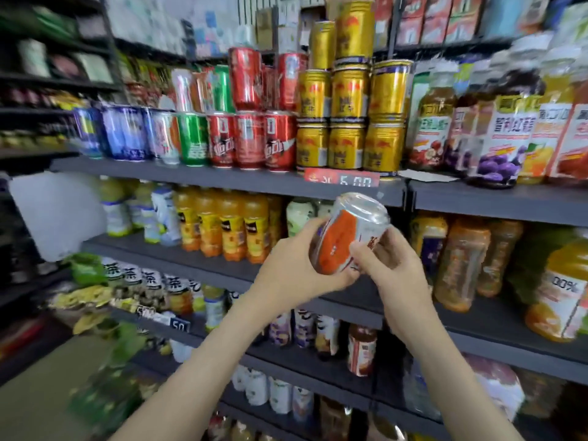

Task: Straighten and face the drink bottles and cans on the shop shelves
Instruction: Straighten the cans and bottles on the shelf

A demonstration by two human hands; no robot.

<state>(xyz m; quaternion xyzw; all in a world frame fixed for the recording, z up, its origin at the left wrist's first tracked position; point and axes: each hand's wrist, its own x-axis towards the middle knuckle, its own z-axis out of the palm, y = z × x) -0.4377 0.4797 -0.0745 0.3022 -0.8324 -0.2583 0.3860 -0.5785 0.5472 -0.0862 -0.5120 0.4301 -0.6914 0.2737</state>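
Two bare hands shared one drink can in front of the shelving. Read from the left, the upper shelf (222, 177) carried blue cans (124, 132), a white-and-orange can (164, 135), a green can (192, 138), red cans (248, 140) with more red cans stacked on top, then gold cans (346, 122) piled several tiers high above a red price tag (342, 179), and juice bottles (496, 138) at the far right. Below and in front of that shelf, the left hand (286, 268) cupped the held can (346, 237) from its left side, fingers curled behind it. The can was off the shelf, in mid-air and tilted, with one silver end tipped up. Blur prevented telling top from base. The right hand (388, 268) pinched the can's lower right side with thumb and fingertips.

Hazards, as judged: the likely slot beside the matching white-and-orange can looked tight, so a can pushed in at an angle could knock its neighbours askew. A wrist lifted carelessly could clip the gold stack, which looked the least stable pile and could topple forward. Turning the smooth can between fingertips also risked a slip and a drop.
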